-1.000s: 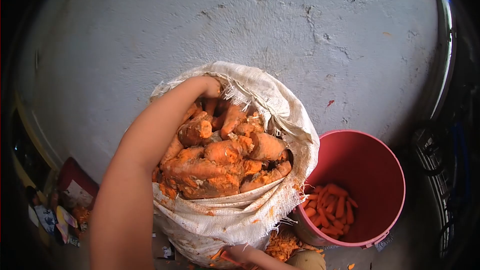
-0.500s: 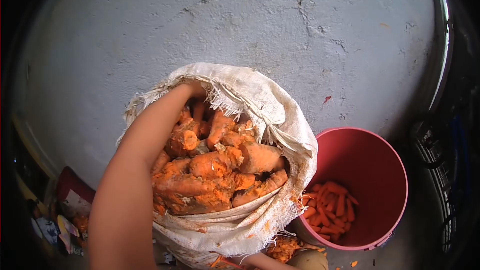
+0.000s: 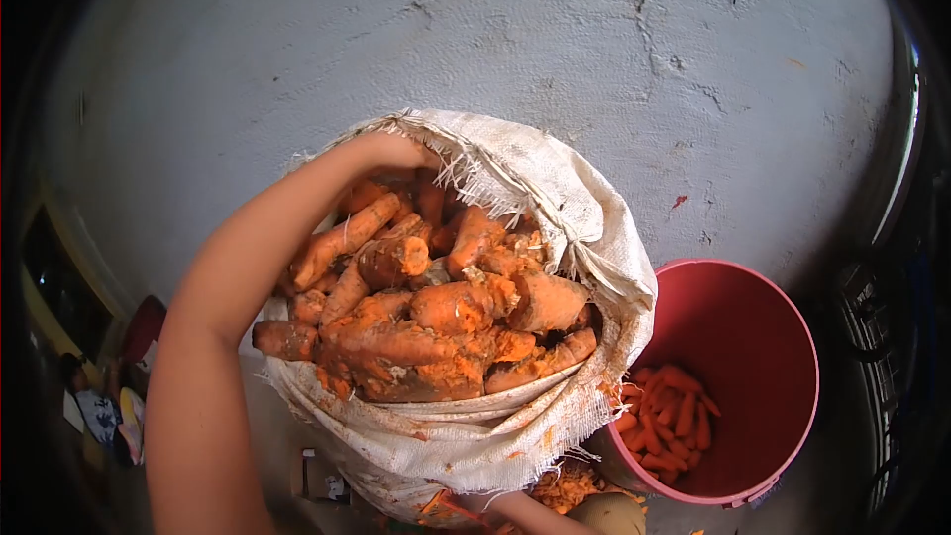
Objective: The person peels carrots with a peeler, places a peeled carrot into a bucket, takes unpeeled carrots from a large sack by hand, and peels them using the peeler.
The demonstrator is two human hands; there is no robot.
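A white woven sack (image 3: 594, 183) with frayed edges stands with its mouth folded back. It is full of large, rough, unpeeled carrots (image 3: 396, 357), several of them broken. My left hand (image 3: 404, 151) reaches in at the sack's far side. Its fingers are hidden behind the rim and the carrots, so what it grips cannot be seen. At the bottom edge, my right hand (image 3: 492, 503) is mostly covered by the lower front of the sack, with only the wrist and forearm showing. Something thin and red lies close to it, too hidden to name.
A red bucket (image 3: 758, 367) stands right of the sack, with small peeled carrots (image 3: 674, 421) at its bottom. Orange peelings (image 3: 565, 487) lie below the sack, beside a rounded tan thing (image 3: 609, 513). A rough grey wall (image 3: 495, 30) rises behind. Part of another person (image 3: 94, 406) shows at far left.
My left forearm bends further over the sack's far side, and more carrots show at the sack's left, one sticking out over the rim. The view has shifted slightly.
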